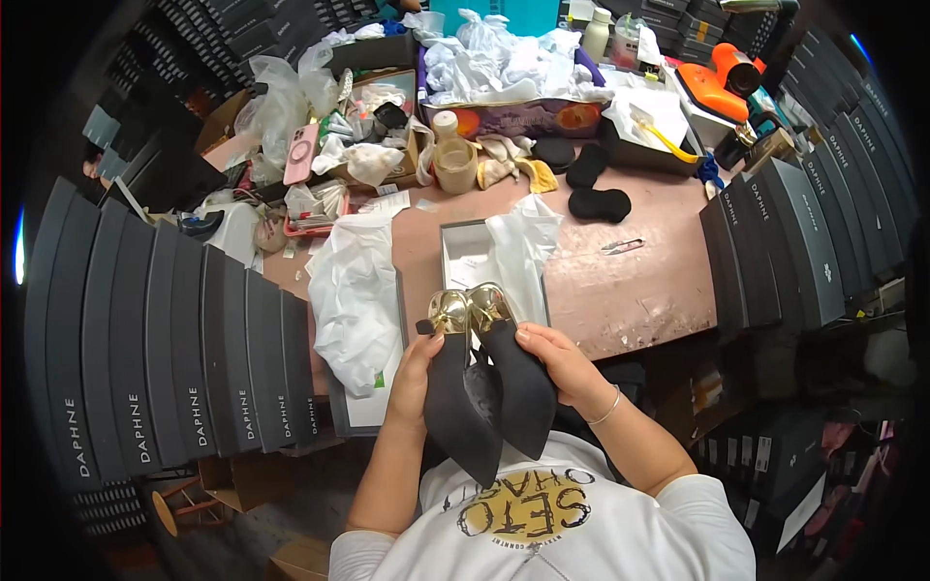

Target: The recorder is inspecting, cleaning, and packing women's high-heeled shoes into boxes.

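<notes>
Two black pointed shoes with shiny gold heel ends are held side by side over the table's front edge, toes toward me. My left hand [418, 373] is closed round the left shoe [458, 397] near its gold heel. The right shoe [524, 387] is gripped at its outer side by my right hand [560, 363], with the thumb on top. Just beyond the heels lies an open shoe box [465, 237] with white tissue paper [524, 235] hanging over its right side. More white tissue [354, 295] covers part of a box piece at the left.
Stacked dark shoe boxes [136, 339] wall the left side, and more boxes [775, 252] stand at right. Small thread snips [623, 247] lie on the pink table [639, 300]. Behind are a bottle [451, 155], black pads [600, 204] and a tissue-filled carton [513, 118].
</notes>
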Available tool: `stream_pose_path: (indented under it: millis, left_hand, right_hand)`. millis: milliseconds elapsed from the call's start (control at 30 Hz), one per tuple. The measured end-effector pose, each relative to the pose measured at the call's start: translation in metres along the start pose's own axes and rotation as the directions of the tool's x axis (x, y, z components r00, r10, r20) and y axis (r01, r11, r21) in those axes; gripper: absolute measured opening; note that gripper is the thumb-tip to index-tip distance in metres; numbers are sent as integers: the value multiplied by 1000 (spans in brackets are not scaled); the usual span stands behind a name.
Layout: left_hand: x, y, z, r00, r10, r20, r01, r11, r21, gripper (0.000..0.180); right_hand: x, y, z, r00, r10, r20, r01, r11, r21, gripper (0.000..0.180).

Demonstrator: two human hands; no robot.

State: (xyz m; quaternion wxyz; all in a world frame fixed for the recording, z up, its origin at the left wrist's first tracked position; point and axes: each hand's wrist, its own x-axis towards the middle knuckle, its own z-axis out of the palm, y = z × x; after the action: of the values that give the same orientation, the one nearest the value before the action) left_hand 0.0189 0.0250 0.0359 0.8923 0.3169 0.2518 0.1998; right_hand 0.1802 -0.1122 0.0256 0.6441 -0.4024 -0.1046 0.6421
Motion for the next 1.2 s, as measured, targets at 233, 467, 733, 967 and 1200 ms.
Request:
stream_pose_path:
  millis: [233,467,733,967,1200]
  left_hand:
    - [6,1,-6,999,-36,-5,36,999,0,31]
    - [-1,29,8,996,90,4,-89,980,176,34]
    - [-19,57,17,851,-75,520,-524,-60,850,27]
    - [25,112,15,640,221,736,-704,-216,676,38]
    - [196,159,-186,962,243,121,39,-564,825,53]
  right_hand:
    - [2,-1,-3,998,-57,-28,56,997,-46,22]
    - [4,-78,-103,778,-548,-306,374,797,-475,22]
    - [12,-81,-8,856,-339,390,456,140,-879,78]
    - [18,-16,-3,854,339,396,-144,884,-445,94]
    - [-7,7,-12,953,-69,295,-15,962,273,74]
